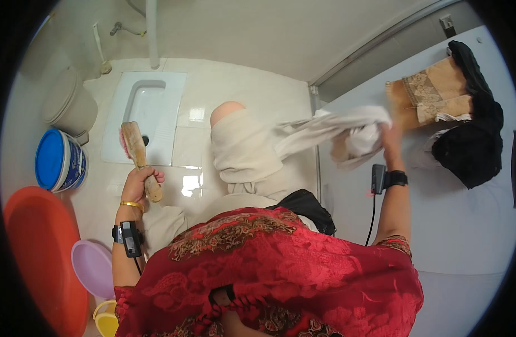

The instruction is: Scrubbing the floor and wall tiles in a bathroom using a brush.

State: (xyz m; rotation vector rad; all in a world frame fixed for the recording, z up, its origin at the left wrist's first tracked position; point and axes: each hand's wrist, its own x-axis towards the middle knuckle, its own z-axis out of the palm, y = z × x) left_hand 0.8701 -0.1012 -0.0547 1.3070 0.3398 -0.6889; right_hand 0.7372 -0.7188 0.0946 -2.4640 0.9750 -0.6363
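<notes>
My left hand is wrapped around the handle of a wooden scrubbing brush. Its pink bristles face left, and the brush is held up in front of the squat toilet. On the other side, my right hand grips a bunched whitish cloth, partly blurred. From that hand the cloth trails left towards my raised knee, which is covered by a beige trouser leg. Just beyond my right hand, a tan patterned towel and a black garment lie on a pale grey surface.
Along the left wall stand a lidded bin, a bucket with a blue lid, a large red basin, a purple basin and a yellow bucket. A vertical pipe and a tap are at the far wall.
</notes>
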